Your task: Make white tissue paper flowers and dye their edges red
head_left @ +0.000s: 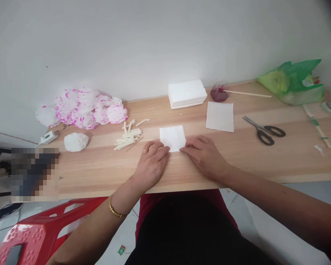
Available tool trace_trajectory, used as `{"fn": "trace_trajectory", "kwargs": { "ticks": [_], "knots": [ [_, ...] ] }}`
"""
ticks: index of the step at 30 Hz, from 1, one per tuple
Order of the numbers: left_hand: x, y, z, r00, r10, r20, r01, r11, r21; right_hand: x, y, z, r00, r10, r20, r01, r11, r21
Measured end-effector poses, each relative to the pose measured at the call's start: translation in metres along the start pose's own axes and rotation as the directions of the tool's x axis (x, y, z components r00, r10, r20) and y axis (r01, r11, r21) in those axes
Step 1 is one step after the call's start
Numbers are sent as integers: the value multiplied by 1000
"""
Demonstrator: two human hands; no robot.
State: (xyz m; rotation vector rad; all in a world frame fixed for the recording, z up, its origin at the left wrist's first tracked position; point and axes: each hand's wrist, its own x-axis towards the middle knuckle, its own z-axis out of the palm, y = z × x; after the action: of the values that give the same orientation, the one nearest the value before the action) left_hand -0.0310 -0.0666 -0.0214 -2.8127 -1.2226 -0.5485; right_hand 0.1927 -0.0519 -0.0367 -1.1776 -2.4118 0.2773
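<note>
A small white square paper napkin (172, 137) lies flat on the wooden table in front of me. My left hand (153, 162) has its fingers curled, with thumb and fingertips closed at the napkin's lower left corner. At the lower right corner, my right hand (206, 156) pinches the edge between thumb and fingers. Beyond the napkin stands a thick stack of folded white napkins (187, 95). Another flat white square (220, 117) lies to the right of it. Left of my hands is a loose pile of pale, thin rolled strips (129, 138).
White-and-pink crumpled paper balls (85, 108) fill the back left, with a white ball (76, 141) nearer. A cup of dark red liquid (219, 92) holds a stick (248, 93). Scissors (264, 131) and a green plastic bag (295, 82) lie right. A red stool (30, 235) stands below left.
</note>
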Motion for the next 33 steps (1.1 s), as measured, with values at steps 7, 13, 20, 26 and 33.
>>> {"fn": "trace_trajectory", "kwargs": {
  "ticks": [7,13,20,26,33],
  "knots": [
    [-13,11,-6,998,40,41,-37,998,-58,-11,-7,-7,986,-150,71,155,986,-67],
    [-25,24,-6,999,51,-10,-52,992,-119,-17,-17,-18,959,-206,196,221,974,-54],
    [-13,27,2,998,-12,-68,9,999,-40,5,-13,-14,931,-158,330,210,969,-128],
    [-10,33,4,995,-92,-42,92,996,-4,23,-4,-23,897,-73,437,10,989,145],
    [-3,31,9,969,-246,10,245,963,-110,21,-6,-25,918,-96,385,14,978,209]
  ]
}}
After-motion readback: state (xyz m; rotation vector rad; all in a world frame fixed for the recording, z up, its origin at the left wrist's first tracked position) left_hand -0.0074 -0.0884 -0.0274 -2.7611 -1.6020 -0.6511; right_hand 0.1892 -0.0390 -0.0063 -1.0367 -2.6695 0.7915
